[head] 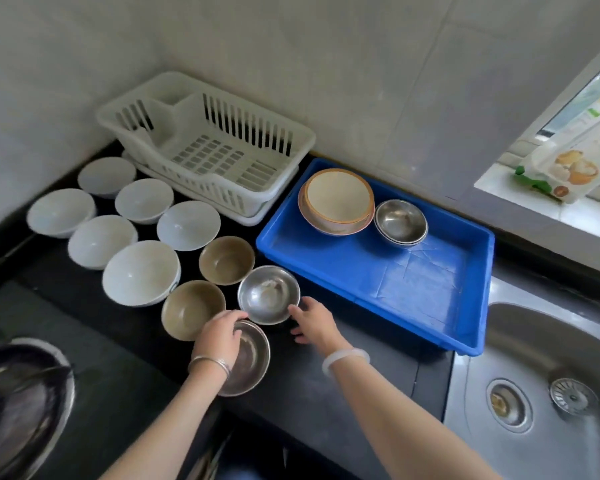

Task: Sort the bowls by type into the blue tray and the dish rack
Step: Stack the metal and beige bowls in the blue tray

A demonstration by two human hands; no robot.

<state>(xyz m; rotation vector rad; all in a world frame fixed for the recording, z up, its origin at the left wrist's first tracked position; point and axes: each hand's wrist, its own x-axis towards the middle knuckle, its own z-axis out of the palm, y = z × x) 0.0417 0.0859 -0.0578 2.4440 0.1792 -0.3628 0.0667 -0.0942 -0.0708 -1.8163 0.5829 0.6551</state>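
Steel bowls, two, upright with mouths up on the black counter (302, 393), just left of the blue tray (413, 289). I see the left hand (219, 336) curled over the nearer steel bowl (253, 362), gripping its far rim; the right hand (314, 323), fingers relaxed, touches the farther steel bowl (269, 294). Tray's long axis follows the wall (361, 81).

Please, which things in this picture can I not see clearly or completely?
The near steel bowl, head view: the left hand covers its far rim, so the grip is hidden.
The steel bowls in the blue tray, head view: nested, so their count is unclear.
The dark pan, head view: cut off by the left edge.
The packet on the sill, head view: print is blurred.
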